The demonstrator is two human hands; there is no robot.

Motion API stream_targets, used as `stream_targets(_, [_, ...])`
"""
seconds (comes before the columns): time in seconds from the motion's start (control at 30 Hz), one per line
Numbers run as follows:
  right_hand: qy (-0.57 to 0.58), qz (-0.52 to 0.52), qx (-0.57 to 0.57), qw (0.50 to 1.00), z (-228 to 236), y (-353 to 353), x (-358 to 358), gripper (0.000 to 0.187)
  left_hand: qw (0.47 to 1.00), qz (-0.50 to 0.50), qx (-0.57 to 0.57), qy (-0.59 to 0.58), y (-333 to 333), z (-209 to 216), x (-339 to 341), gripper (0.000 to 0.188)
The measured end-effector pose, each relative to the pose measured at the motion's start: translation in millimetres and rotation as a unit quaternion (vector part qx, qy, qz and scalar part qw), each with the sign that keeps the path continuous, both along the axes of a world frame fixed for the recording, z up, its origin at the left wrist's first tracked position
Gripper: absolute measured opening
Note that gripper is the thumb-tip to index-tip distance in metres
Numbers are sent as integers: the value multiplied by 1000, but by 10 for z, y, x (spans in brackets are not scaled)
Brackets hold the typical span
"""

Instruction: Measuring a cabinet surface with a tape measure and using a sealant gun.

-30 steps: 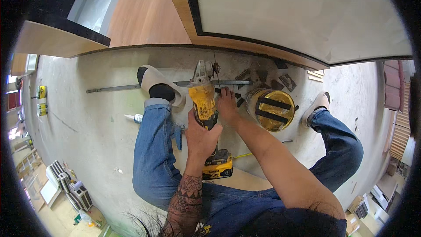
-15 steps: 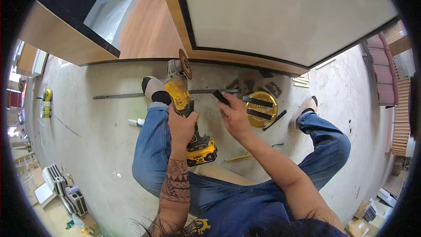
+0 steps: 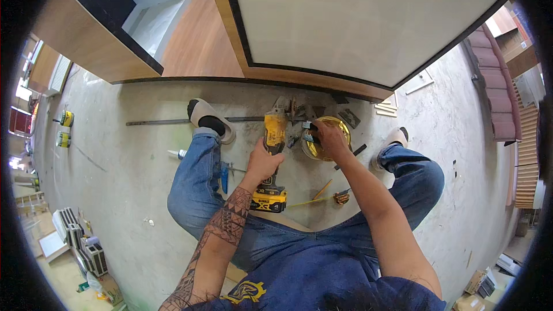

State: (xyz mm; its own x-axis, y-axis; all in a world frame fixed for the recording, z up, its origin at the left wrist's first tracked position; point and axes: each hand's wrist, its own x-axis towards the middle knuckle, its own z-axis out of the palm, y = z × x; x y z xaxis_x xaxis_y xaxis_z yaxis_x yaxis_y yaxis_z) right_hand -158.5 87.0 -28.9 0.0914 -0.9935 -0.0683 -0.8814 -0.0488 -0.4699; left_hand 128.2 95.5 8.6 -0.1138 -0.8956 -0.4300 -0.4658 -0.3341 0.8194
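My left hand is closed round the handle of a yellow and black cordless angle grinder. The grinder's disc stands on edge just left of a round, shiny gold tin. Over the tin, my right hand has its fingers bent down on short black bars whose light-coloured ends point toward the disc. My fingers partly hide these bars. Right of the tin, another black bar leans or lies on the floor.
A long dark metal strip runs along the floor under my left shoe. Near my legs lie a tape measure, a yellow pencil-like stick and a blue-handled tool. A large wood-edged panel stands ahead.
The grinder has moved right, its disc now beside the gold tin. My right hand, which held a short black bar in the air, has come down onto the tin.
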Motion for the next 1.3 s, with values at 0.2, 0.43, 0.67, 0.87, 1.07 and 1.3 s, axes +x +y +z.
stream_targets(0.2, [-27,8,-101,994,-25,57,27,59,999,-30,-5,11,13,131,-91,60])
stream_targets(0.43, [-61,-17,-84,994,-47,33,73,49,999,-39,-2,-10,18,252,-161,61])
stream_targets(0.67, [-60,-5,-116,991,-49,33,102,47,997,-46,-13,-55,24,258,-185,70])
stream_targets(0.87, [-52,-12,-69,996,78,29,135,47,996,-55,17,-64,2,241,-164,74])
stream_targets(1.07, [-67,-3,-88,994,153,24,184,48,995,-59,15,-83,14,264,-124,76])
stream_targets(1.3, [-66,-41,-82,994,109,44,190,43,995,-47,-19,-85,8,129,-151,65])
